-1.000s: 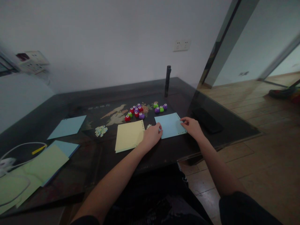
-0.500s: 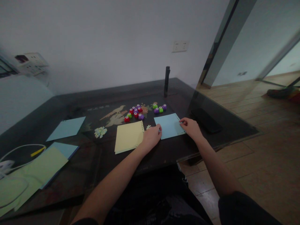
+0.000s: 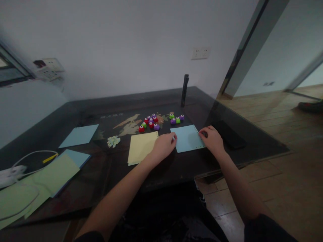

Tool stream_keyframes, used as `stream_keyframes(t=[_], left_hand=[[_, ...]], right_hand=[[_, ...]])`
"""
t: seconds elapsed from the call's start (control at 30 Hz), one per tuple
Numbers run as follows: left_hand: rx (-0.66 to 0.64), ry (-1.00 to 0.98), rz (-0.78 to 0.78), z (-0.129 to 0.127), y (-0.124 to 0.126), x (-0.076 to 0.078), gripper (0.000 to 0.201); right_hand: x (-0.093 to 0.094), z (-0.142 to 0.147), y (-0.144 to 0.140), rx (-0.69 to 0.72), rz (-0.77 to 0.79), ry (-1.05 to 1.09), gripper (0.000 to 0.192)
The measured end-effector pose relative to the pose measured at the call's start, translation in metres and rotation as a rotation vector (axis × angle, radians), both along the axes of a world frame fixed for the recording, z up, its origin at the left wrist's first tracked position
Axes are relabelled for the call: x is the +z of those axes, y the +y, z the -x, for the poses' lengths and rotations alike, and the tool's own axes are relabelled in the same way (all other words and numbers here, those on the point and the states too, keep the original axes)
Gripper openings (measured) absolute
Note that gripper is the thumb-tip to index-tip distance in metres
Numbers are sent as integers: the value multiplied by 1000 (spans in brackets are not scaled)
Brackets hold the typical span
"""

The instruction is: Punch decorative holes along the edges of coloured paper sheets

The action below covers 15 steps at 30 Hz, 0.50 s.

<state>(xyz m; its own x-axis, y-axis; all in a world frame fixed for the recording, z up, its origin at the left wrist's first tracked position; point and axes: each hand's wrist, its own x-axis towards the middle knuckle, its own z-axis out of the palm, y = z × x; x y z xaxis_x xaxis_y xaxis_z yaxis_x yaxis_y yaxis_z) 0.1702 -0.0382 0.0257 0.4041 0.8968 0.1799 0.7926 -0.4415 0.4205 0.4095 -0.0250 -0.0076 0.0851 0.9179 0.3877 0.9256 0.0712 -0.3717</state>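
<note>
At the near left of the dark table point(image 3: 186, 168), one white plug point(image 3: 11, 175) with its cable and one yellow tag point(image 3: 49, 159) lies over pale green sheets point(image 3: 59, 170), at least two, which overlap blue paper point(image 3: 77, 157); farther back lies one separate blue sheet point(image 3: 79, 135). Next comes one heap of paper bits point(image 3: 113, 141), too many to count. Toward the middle, a far cluster of small rounded gadgets point(image 3: 151, 125) shows nine that can be made out: four red, four purple, one green. Nearer is a yellow stack point(image 3: 141, 146), at least two sheets. The left hand point(image 3: 164, 146) covers its right part in view, fingers curled narrow at the left edge of one punched blue sheet point(image 3: 188, 139); whether they pinch it, I cannot tell. Beyond this sheet sit four more gadgets point(image 3: 178, 120), two green, two purple, and one upright black stick point(image 3: 184, 90). The right hand point(image 3: 212, 137) is at the sheet's right edge, fingertips close together, their hold unclear; right of it lies one black slab point(image 3: 229, 135)
</note>
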Motion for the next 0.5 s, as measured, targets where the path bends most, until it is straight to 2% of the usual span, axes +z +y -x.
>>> stream_keyframes(t=[0.13, 0.3, 0.4, 0.5], left_hand=[[48, -79, -105, 60, 20, 9, 16], [197, -30, -137, 140, 38, -11, 14], [251, -66, -153, 162, 41, -24, 15], [212, -36, -133, 166, 43, -30, 15]], right_hand=[[16, 26, 6, 189, -99, 69, 14], [39, 94, 23, 504, -84, 110, 13], [39, 138, 43, 625, -12, 63, 12], [26, 167, 62, 700, 90, -44, 11]])
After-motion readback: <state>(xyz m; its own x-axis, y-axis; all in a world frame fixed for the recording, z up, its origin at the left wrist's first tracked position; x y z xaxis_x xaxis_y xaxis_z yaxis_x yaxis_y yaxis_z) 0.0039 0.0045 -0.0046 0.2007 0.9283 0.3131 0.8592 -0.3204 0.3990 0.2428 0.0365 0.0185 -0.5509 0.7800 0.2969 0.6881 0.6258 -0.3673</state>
